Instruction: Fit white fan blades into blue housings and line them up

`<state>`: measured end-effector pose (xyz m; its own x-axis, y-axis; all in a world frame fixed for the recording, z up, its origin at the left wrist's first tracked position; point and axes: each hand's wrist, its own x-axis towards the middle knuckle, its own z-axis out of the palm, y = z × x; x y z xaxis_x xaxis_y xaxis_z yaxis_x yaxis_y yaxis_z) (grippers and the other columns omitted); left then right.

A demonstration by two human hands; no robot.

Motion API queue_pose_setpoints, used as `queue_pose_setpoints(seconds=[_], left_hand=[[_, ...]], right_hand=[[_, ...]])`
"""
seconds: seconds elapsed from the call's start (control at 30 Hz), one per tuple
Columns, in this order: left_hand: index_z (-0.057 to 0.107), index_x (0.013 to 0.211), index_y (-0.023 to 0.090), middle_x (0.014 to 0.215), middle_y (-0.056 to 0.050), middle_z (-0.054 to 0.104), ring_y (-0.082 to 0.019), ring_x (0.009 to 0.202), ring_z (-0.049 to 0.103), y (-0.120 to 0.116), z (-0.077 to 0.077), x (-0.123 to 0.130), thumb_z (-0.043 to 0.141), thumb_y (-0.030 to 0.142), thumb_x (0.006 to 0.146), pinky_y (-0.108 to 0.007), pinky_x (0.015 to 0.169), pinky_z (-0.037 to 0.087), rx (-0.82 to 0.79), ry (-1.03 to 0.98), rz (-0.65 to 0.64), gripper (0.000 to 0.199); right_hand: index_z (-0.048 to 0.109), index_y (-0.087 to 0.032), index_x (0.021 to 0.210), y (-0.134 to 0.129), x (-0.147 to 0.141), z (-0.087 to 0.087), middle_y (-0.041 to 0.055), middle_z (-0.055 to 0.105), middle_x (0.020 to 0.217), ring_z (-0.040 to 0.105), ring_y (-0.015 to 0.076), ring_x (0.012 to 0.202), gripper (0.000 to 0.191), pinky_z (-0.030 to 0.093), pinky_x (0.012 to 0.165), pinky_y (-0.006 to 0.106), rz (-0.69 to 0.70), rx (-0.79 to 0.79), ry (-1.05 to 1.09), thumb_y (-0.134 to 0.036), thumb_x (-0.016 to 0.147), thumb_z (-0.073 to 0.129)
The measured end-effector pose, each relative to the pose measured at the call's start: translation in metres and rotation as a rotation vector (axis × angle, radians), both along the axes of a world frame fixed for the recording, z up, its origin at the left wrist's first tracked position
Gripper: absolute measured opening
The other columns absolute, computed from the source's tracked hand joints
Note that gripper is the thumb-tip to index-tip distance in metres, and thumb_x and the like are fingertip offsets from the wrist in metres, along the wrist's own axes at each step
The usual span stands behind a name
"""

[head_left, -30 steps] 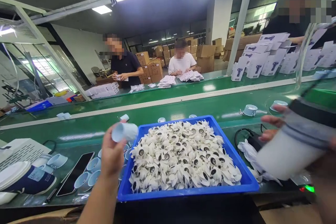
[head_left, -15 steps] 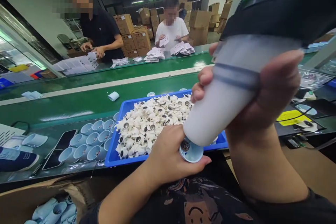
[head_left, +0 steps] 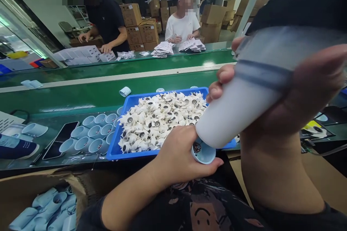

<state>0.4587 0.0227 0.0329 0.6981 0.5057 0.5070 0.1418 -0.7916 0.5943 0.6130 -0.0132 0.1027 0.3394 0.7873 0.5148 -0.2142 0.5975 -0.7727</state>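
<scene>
- Right up close, the wearer's dark shirt shows a brown printed patch with a simple line-drawn face; no lettering I can read there.
- Left hand: fingers closed firmly round a light-blue cup, mouth turned up toward us, a dark round part with fine wires inside. That cup sits in front of the tray, low centre.
- Right hand: fingers and thumb wrapped about a thick white cylinder, tilted, a grey band round it, black wrapping above, and no brand showing! Its lower end overlaps the cup's mouth; whether they touch, I cannot tell.
- Down at lower left, an open carton full of more blue cups.
- Next out, the blue tray, heaped with white fan wheels, dark hubs showing.
- Left of it, standing blue cups in tight rows, then a dark-screened phone and a navy tumbler: pale label, small print, too faint to read.
- Far right, a yellow printed patch, wording illegible.
- Across the green belt, stacks of printed leaflets before a co-worker in white; a dark-shirted co-worker handles white boxes.
- At the back, stacked brown cartons carry white labels and dark print, too small to make out.
</scene>
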Motion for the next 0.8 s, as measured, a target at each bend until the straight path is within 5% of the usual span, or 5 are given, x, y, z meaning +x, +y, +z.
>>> queue_pose_setpoints(seconds=[0.23,0.53,0.7,0.8], left_hand=[[0.058,0.076,0.019,0.067,0.003,0.059,-0.012,0.059,0.052,0.002,-0.002,0.000,0.088,0.033,0.060,-0.023,0.056,0.039,0.077,-0.027,-0.024,0.036],[0.062,0.079,0.019,0.069,0.001,0.063,-0.016,0.062,0.058,-0.004,0.000,0.001,0.087,0.037,0.063,-0.026,0.058,0.042,0.035,0.035,0.020,0.035],[0.061,0.121,0.022,0.100,-0.005,0.073,-0.026,0.087,0.068,0.010,-0.007,-0.012,0.087,0.045,0.065,-0.036,0.074,0.053,-0.060,0.271,0.039,0.065],[0.058,0.130,0.026,0.115,-0.007,0.072,-0.030,0.104,0.066,0.039,-0.028,-0.044,0.083,0.045,0.071,-0.045,0.091,0.053,-0.001,0.249,0.230,0.066]], right_hand=[[0.062,-0.028,0.101,-0.003,-0.004,0.002,-0.0003,0.065,0.077,0.064,0.0218,0.064,0.053,0.060,0.060,0.036,-0.035,0.019,0.048,-0.079,0.093,0.051],[0.063,-0.027,0.108,-0.001,-0.005,-0.005,0.0000,0.066,0.083,0.066,0.0235,0.069,0.040,0.062,0.064,0.037,-0.056,0.047,-0.028,-0.064,0.093,0.066],[0.065,-0.027,0.107,-0.006,0.009,-0.006,-0.0002,0.065,0.082,0.064,0.0223,0.068,0.055,0.061,0.064,0.035,-0.146,-0.048,-0.029,-0.064,0.072,0.085],[0.066,-0.027,0.104,-0.015,0.038,-0.018,0.0000,0.063,0.080,0.062,0.0219,0.069,0.076,0.060,0.063,0.035,-0.257,-0.126,0.053,-0.066,0.046,0.096]])
